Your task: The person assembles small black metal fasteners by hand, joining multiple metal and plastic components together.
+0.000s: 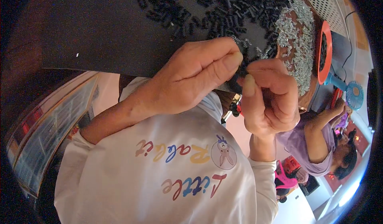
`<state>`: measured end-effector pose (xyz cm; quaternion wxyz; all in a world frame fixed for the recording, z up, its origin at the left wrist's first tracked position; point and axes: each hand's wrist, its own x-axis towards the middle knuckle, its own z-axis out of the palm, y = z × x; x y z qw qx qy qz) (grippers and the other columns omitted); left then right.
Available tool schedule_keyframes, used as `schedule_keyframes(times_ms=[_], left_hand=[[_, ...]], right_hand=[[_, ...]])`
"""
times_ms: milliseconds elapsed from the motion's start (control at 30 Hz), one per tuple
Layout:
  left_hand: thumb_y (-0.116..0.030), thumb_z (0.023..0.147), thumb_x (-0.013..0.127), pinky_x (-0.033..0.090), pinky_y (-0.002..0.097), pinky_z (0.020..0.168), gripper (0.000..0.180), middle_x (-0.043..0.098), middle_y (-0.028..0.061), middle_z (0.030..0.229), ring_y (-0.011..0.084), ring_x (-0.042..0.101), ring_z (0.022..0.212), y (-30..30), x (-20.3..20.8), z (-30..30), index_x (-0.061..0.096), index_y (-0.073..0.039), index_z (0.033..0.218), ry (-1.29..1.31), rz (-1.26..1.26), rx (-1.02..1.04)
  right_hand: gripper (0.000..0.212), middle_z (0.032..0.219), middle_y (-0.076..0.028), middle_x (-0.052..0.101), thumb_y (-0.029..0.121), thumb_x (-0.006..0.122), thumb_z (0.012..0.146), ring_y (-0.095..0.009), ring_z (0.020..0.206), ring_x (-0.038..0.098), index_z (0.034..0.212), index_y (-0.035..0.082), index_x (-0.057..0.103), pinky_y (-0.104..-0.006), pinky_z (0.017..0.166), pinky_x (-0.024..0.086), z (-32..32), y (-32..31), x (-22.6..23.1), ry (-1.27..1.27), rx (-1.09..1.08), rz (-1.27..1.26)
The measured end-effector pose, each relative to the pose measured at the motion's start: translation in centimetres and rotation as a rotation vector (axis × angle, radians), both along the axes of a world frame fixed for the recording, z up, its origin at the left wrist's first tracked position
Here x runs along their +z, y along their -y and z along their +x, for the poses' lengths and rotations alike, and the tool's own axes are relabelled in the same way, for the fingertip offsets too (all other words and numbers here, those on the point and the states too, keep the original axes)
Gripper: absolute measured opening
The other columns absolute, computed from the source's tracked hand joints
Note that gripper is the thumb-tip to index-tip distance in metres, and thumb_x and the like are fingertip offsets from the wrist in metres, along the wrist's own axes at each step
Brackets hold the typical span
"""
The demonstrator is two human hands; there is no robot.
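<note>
My left hand (197,72) is closed in a pinch, thumb pressed against the curled forefinger. What lies between those fingertips is too small or hidden to make out. Just to its right, my right hand (272,98) has its fingers curled in, with thumb and forefinger tips close together; its contents cannot be made out either. The two pinches nearly meet above the table edge. Beyond them lie many small black tube-shaped pieces (235,8) in a loose heap. A few small metal coil springs (261,52) are scattered near my fingertips.
A large pile of silvery springs (301,44) spreads over the brown surface at the right. Past it stand an orange-rimmed container (326,52) and a light blue handheld fan (354,94). A dark mat (99,28) covers the left side. Another person in purple (315,140) sits at the right.
</note>
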<state>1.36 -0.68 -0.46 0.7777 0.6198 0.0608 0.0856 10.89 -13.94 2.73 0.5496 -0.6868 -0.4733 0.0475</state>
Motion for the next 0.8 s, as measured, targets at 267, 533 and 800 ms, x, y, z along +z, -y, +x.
schedule_keyframes(times_ms=[267,533,800], left_hand=[[-0.030,0.096,0.045,0.035,0.0196,0.057,0.028,0.050,-0.0024,0.076,0.0043,0.042,0.066,-0.2,-0.5,-0.1,0.055,-0.004,0.090,0.043,-0.104,-0.043],[-0.030,0.093,0.052,0.040,0.0197,0.057,0.028,0.056,0.0007,0.074,0.0064,0.050,0.064,-0.8,0.3,-0.2,0.056,-0.002,0.092,-0.053,-0.346,-0.074],[-0.031,0.090,0.057,0.046,0.0217,0.057,0.030,0.060,0.0032,0.078,0.0090,0.055,0.063,-0.4,0.2,-0.8,0.058,-0.001,0.093,-0.104,-0.428,-0.025]], right_hand=[[0.024,0.070,-0.012,0.059,-0.002,0.069,0.071,-0.019,0.055,0.055,0.091,-0.005,0.057,-0.0266,0.048,0.043,2.3,0.3,-0.1,-0.111,0.230,0.030],[0.030,0.069,-0.012,0.059,0.007,0.071,0.071,-0.017,0.056,0.053,0.094,-0.008,0.062,-0.0279,0.050,0.041,3.0,0.0,1.0,0.064,0.292,-0.116],[0.026,0.067,-0.012,0.058,0.006,0.070,0.071,-0.017,0.053,0.051,0.089,-0.009,0.061,-0.0269,0.048,0.039,1.5,0.1,1.2,0.167,0.221,-0.084]])
